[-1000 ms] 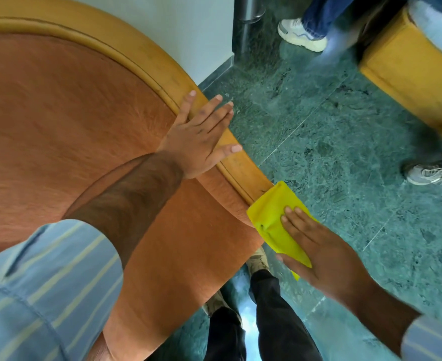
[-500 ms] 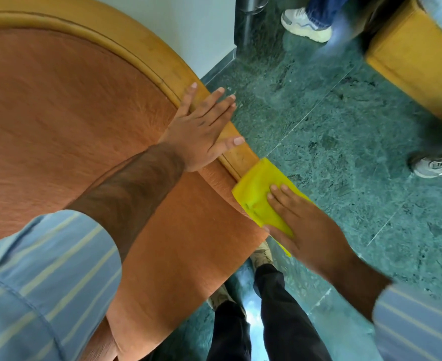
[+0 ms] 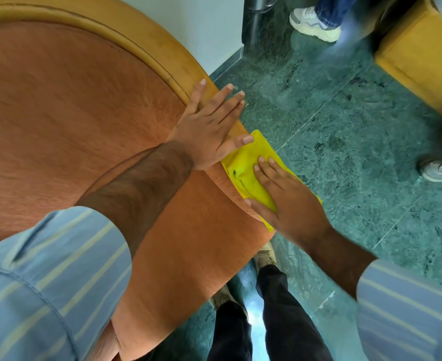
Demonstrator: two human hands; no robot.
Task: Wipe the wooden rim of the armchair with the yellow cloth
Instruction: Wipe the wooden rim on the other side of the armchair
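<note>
- My left hand [image 3: 209, 131] lies flat, fingers spread, on the wooden rim [image 3: 147, 45] to steady the armchair [image 3: 71, 113]
- My right hand [image 3: 287, 201] presses the yellow cloth [image 3: 248, 173] open-palmed onto the rim's lower end, just beside the left thumb; flat fingers spread pressure

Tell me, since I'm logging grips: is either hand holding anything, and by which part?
Nothing is gripped. The right hand presses flat on the middle of the yellow cloth against the wooden rim; the left hand rests open on the rim.
</note>
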